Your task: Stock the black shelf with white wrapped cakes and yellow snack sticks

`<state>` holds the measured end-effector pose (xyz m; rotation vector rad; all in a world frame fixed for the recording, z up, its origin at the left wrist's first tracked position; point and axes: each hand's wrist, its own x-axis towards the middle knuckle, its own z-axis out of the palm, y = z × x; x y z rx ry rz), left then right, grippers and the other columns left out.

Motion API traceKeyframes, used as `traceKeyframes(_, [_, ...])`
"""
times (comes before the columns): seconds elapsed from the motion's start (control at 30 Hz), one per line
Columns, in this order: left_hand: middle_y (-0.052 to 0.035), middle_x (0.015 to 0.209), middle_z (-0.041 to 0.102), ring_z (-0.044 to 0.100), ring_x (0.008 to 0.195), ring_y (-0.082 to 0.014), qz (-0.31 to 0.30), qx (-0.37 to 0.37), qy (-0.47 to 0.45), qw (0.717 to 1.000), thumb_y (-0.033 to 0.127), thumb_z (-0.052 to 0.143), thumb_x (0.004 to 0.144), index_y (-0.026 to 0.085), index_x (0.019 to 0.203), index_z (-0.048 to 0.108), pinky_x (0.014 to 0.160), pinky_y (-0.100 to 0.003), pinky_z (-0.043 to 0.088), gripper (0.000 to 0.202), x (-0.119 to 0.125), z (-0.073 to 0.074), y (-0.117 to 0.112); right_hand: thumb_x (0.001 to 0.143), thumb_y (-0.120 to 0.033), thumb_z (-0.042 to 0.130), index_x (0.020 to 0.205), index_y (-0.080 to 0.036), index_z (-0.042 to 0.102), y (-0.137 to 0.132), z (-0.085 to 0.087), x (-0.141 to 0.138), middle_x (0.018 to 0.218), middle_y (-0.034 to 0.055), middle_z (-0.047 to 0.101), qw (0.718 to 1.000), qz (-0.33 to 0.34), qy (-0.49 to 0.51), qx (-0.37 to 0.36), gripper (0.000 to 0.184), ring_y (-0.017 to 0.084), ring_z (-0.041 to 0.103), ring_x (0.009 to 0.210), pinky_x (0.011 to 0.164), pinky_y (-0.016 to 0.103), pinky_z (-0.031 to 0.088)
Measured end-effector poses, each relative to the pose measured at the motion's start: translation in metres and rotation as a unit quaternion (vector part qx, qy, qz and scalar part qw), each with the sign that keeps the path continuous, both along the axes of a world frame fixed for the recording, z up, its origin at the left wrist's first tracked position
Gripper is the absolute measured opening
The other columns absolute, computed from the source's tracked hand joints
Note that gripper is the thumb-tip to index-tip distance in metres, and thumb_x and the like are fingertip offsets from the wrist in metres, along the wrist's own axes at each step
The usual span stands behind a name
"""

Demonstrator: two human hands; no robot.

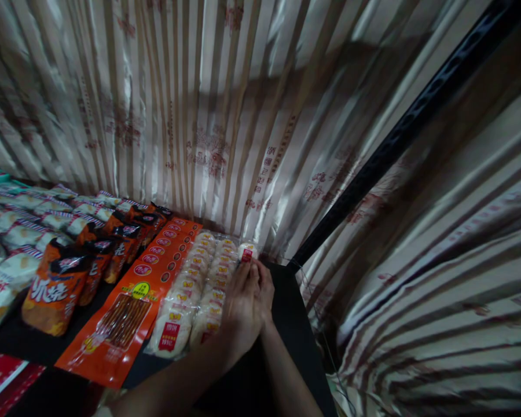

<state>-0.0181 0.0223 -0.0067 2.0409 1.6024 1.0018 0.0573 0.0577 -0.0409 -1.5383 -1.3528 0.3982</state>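
At the right end of the snack rows, a small clear packet of white rice crackers [246, 250] with a red label lies against the curtain. My left hand [239, 307] and my right hand [265, 289] are pressed close together at its near edge, fingers drawn in around it. Their fingertips are partly hidden and a little blurred. Just left of my left hand, two rows of the same rice cracker packets [171, 331] overlap from front to back. Beside them lie long orange packs of brown sticks [125, 315], overlapping likewise.
Orange-and-black snack bags [54, 289] and white snack bags [11, 284] stand in rows at the left on the black tabletop [293, 324]. Behind hangs a striped curtain [208, 116]. A dark slanted pole [351, 202] meets the table's back right corner.
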Motion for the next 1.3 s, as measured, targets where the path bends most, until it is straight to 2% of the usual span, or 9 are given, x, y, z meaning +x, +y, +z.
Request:
traceKeyframes(0.03, [-0.005,0.137,0.047,0.038,0.13,-0.0216,-0.03,0.056,0.032,0.997,0.016,0.033,0.084,0.022,0.128,0.051,0.11,-0.043,0.034,0.047,-0.017,-0.002,-0.011,0.087,-0.042,0.034,0.114,-0.015,0.058,-0.004,0.001,-0.007,0.118,0.0124,0.06,1.0,0.012,0.016,0.004,0.046,0.021,0.054,0.109,0.098,0.036,0.039])
traceKeyframes(0.07, [-0.0039,0.14,0.044,0.033,0.133,-0.0213,-0.036,0.076,0.04,0.996,0.016,0.033,0.084,0.022,0.124,0.055,0.112,-0.042,0.03,0.046,-0.034,-0.004,-0.021,0.087,-0.044,0.033,0.117,-0.016,0.057,-0.006,0.001,-0.014,0.122,0.012,0.058,0.999,0.026,0.028,0.001,0.047,0.021,0.052,0.114,0.102,0.037,0.037])
traceKeyframes(0.17, [-0.0062,0.14,0.044,0.027,0.136,-0.024,0.015,0.131,0.097,0.987,0.018,0.036,0.084,0.018,0.122,0.057,0.111,-0.044,0.028,0.043,-0.073,-0.013,-0.045,0.087,-0.048,0.033,0.126,-0.017,0.052,-0.007,0.0,-0.03,0.136,0.0094,0.048,0.997,0.059,0.037,-0.042,0.053,0.019,0.038,0.129,0.11,0.037,0.025])
traceKeyframes(0.23, [-0.0077,0.139,0.045,0.027,0.136,-0.0271,0.039,0.152,0.144,0.977,0.024,0.043,0.083,0.017,0.124,0.055,0.108,-0.045,0.032,0.044,-0.09,-0.019,-0.055,0.087,-0.051,0.033,0.131,-0.018,0.048,-0.005,-0.002,-0.038,0.142,0.0074,0.041,0.995,0.07,0.032,-0.07,0.057,0.017,0.03,0.134,0.113,0.036,0.019])
traceKeyframes(0.33, [-0.0082,0.14,0.044,0.028,0.135,-0.0294,0.033,0.171,0.176,0.969,0.034,0.05,0.08,0.019,0.129,0.05,0.107,-0.046,0.032,0.051,-0.103,-0.025,-0.062,0.086,-0.053,0.034,0.134,-0.019,0.045,-0.003,-0.006,-0.044,0.146,0.0057,0.034,0.992,0.077,0.028,-0.093,0.059,0.017,0.023,0.137,0.114,0.036,0.015])
traceKeyframes(0.57, [-0.0077,0.135,0.049,0.035,0.131,-0.0303,0.038,0.161,0.168,0.972,0.046,0.055,0.077,0.026,0.132,0.045,0.106,-0.051,0.029,0.06,-0.111,-0.041,-0.07,0.086,-0.057,0.03,0.133,-0.023,0.045,-0.001,-0.009,-0.048,0.149,0.0025,0.029,0.989,0.073,0.033,-0.126,0.06,0.016,0.019,0.139,0.115,0.036,0.012])
traceKeyframes(0.73, [-0.0088,0.137,0.047,0.034,0.13,-0.0326,0.036,0.169,0.17,0.97,0.053,0.057,0.074,0.026,0.133,0.045,0.105,-0.052,0.03,0.065,-0.112,-0.052,-0.067,0.086,-0.057,0.029,0.136,-0.02,0.041,0.003,-0.008,-0.052,0.146,0.0048,0.035,0.987,0.064,0.039,-0.145,0.063,0.017,0.026,0.136,0.114,0.035,0.015])
traceKeyframes(1.07, [-0.0103,0.135,0.048,0.039,0.126,-0.0332,0.059,0.197,0.179,0.962,0.059,0.055,0.073,0.025,0.129,0.05,0.104,-0.048,0.03,0.066,-0.112,-0.056,-0.064,0.086,-0.053,0.031,0.139,-0.017,0.036,0.002,-0.009,-0.06,0.148,0.0064,0.031,0.986,0.043,-0.018,-0.159,0.065,0.019,0.025,0.137,0.113,0.037,0.016])
traceKeyframes(1.3, [-0.0112,0.135,0.048,0.037,0.127,-0.0339,0.055,0.2,0.175,0.963,0.057,0.054,0.073,0.022,0.128,0.05,0.103,-0.05,0.03,0.066,-0.113,-0.054,-0.063,0.085,-0.052,0.029,0.138,-0.015,0.037,0.003,-0.009,-0.064,0.147,0.0068,0.034,0.987,0.028,-0.033,-0.155,0.065,0.02,0.028,0.136,0.113,0.037,0.018])
